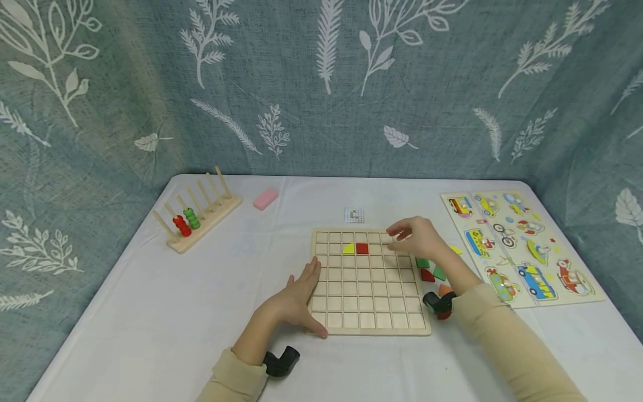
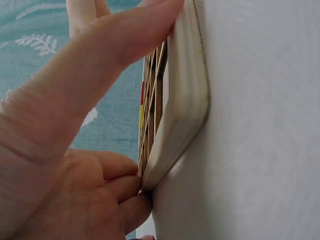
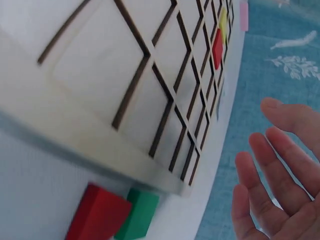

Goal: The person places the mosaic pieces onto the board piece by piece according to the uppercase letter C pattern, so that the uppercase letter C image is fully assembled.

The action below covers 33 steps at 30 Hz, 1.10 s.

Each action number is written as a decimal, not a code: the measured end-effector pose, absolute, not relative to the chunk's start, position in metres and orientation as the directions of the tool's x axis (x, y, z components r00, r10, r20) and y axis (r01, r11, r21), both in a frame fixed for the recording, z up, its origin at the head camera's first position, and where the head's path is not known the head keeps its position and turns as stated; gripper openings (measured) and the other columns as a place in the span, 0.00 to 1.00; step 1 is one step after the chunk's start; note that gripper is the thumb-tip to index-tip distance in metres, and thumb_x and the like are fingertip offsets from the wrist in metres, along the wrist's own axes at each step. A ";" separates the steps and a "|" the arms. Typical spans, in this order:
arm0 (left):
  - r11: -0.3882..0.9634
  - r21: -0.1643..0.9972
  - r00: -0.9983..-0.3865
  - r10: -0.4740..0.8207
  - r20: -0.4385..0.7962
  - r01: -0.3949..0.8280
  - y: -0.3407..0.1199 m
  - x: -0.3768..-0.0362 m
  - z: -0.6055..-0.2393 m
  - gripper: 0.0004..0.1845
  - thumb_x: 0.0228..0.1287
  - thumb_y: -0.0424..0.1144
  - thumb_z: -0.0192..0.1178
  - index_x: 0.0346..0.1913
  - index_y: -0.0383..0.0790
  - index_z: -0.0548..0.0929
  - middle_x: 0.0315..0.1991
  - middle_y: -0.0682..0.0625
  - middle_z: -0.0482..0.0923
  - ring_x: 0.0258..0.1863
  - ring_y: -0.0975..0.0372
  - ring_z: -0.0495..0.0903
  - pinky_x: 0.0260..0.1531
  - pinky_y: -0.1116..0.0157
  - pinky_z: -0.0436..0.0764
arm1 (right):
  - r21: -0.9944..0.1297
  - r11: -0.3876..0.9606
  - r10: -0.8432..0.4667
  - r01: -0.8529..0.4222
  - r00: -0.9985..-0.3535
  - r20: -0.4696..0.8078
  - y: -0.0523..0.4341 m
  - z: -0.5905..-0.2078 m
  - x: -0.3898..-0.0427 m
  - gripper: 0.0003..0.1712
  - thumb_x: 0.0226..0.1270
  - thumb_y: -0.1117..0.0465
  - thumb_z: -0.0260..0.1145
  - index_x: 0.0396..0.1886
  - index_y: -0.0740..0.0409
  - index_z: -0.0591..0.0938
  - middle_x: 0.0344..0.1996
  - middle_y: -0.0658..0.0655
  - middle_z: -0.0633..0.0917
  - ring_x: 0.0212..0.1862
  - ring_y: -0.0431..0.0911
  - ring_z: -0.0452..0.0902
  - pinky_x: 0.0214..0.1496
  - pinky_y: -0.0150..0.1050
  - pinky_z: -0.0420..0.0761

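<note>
While the left hand (image 1: 293, 298) rests with straight fingers against the left edge of the wooden grid board (image 1: 369, 312), which lies near the front middle of the table (image 1: 150, 312), the right hand (image 1: 417, 237) hovers over the board's far right corner, fingers relaxed and empty. 2 pieces sit in cells near the far edge: a yellow piece (image 1: 348, 248) touching a red piece (image 1: 361, 248). Loose pieces (image 1: 431, 270) lie just beside the right edge. A careless sweep of the right sleeve could scatter them, and an uneven push could skew the board.
</note>
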<state>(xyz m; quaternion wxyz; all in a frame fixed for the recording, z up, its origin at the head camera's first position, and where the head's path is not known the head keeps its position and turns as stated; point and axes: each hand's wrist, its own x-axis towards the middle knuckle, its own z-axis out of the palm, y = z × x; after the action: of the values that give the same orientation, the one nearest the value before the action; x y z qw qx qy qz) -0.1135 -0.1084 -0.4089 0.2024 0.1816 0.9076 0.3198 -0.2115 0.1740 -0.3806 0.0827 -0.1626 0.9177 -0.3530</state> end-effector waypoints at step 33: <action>0.724 0.664 -0.849 0.460 -0.261 0.188 -0.109 -0.115 -0.409 0.71 0.24 0.45 0.80 0.70 0.30 0.42 0.72 0.42 0.32 0.70 0.54 0.36 0.66 0.50 0.39 | -0.643 0.728 -0.293 -0.238 -0.956 0.023 0.244 -0.375 -0.204 0.22 0.52 0.59 0.71 0.46 0.66 0.81 0.42 0.63 0.83 0.43 0.55 0.78 0.42 0.47 0.78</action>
<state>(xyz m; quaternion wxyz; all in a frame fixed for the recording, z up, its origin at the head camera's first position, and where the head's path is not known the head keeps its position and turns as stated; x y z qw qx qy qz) -0.1145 -0.1094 -0.4091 0.2085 0.1790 0.9047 0.3257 -0.2039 0.2437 -0.3753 0.0399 -0.1430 0.9287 -0.3399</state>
